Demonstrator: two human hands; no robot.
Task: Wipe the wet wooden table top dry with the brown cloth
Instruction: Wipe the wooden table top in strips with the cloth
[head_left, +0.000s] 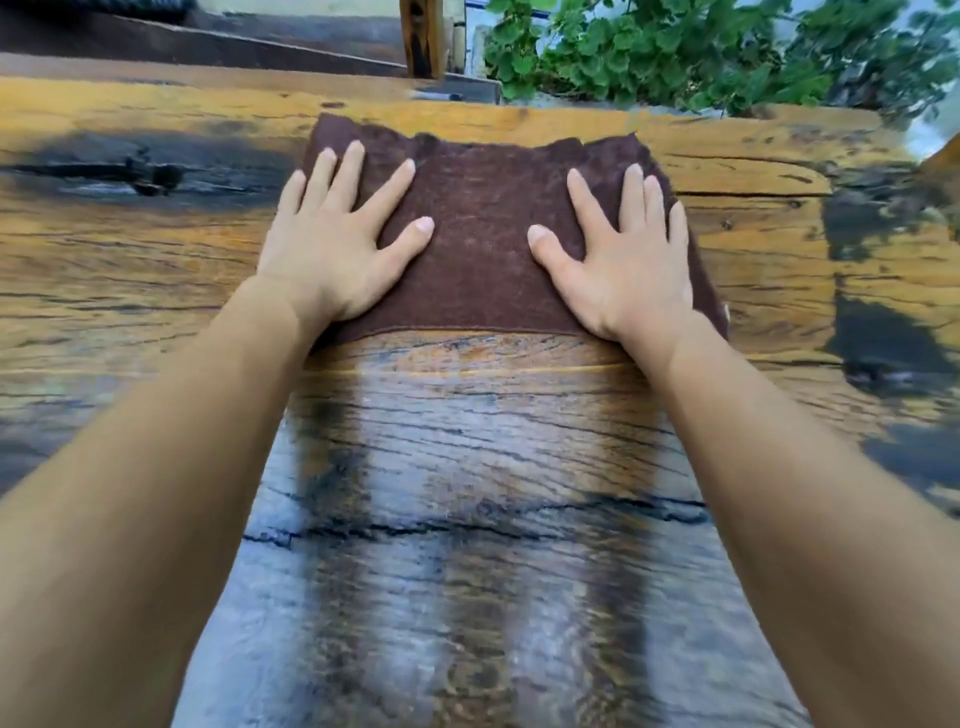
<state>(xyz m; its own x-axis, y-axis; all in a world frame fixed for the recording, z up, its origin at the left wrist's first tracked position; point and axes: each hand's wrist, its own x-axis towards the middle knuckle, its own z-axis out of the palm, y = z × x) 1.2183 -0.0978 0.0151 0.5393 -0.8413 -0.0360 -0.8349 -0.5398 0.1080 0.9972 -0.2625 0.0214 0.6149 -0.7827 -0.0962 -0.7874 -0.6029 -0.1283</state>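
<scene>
A brown cloth (483, 228) lies spread flat on the wooden table top (156, 270), near its far edge. My left hand (337, 239) presses on the cloth's left side with fingers straight and spread. My right hand (628, 260) presses flat on its right side in the same way. Both arms reach forward from the bottom corners. Between my arms the wood (467, 519) looks glossy and grey, with wet streaks running toward me. The planks are cracked and dark-stained.
Green leafy plants (701, 47) grow beyond the table's far edge at the upper right. A wooden post (423, 36) stands behind the table. Dark steps or boards (208, 36) lie at the upper left. A dark knot (140, 171) marks the table's left part.
</scene>
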